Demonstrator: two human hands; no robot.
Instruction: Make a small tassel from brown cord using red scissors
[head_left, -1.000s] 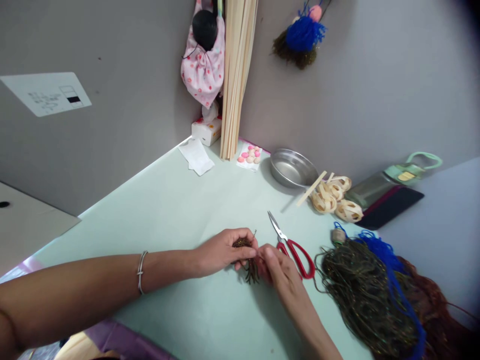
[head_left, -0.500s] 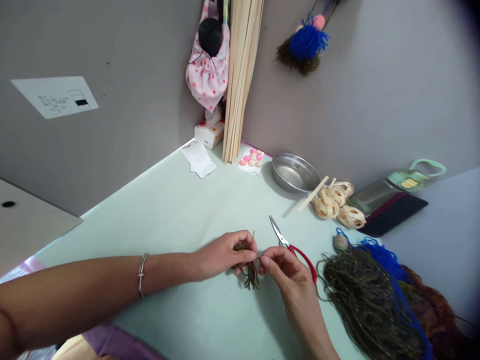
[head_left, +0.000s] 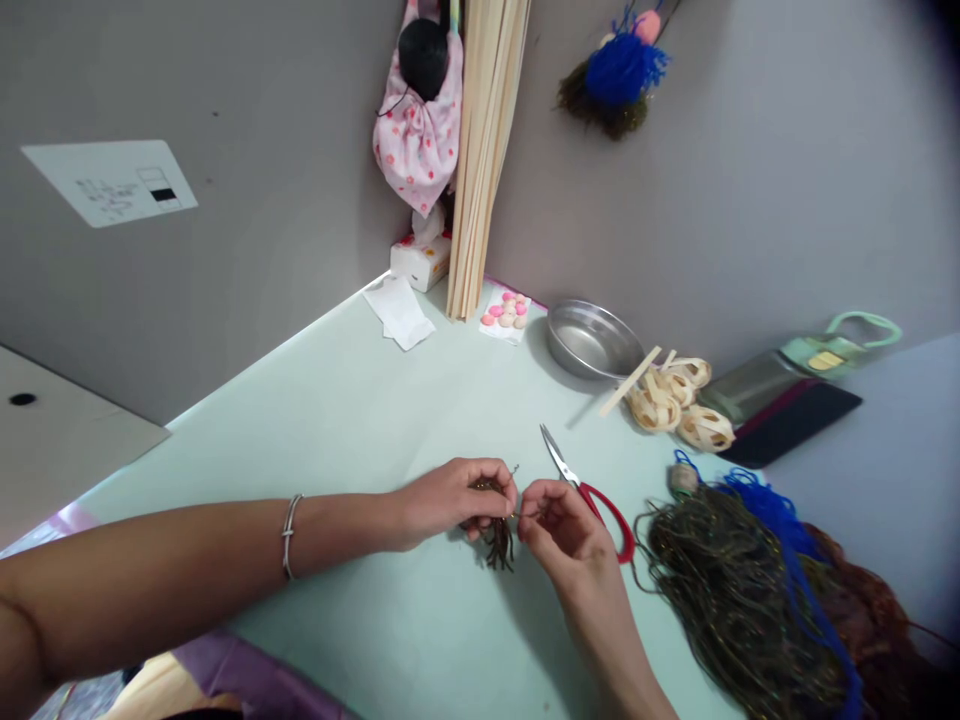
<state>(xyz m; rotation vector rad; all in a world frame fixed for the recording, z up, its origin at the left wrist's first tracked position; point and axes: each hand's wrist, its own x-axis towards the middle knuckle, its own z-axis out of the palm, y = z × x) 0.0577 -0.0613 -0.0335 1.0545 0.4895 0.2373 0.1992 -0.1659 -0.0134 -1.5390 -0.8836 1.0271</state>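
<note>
The left hand (head_left: 454, 503) has its grip closed round a small brown yarn bundle (head_left: 499, 548) over the pale-green counter (head_left: 330, 430); the right hand (head_left: 570, 540) pinches a thin strand (head_left: 517, 515) beside it. Recommended: hold the bundle firm, draw the strand evenly taut.

Craft workspace, grey partitions (head_left: 712, 210), yarn heap (head_left: 731, 590), scissors (head_left: 572, 478), wooden strips (head_left: 489, 160)

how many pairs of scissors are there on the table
1. The red-handled scissors lie on the table just beyond the right hand, which covers part of the handles. Others could be hidden under the yarn pile.
</note>
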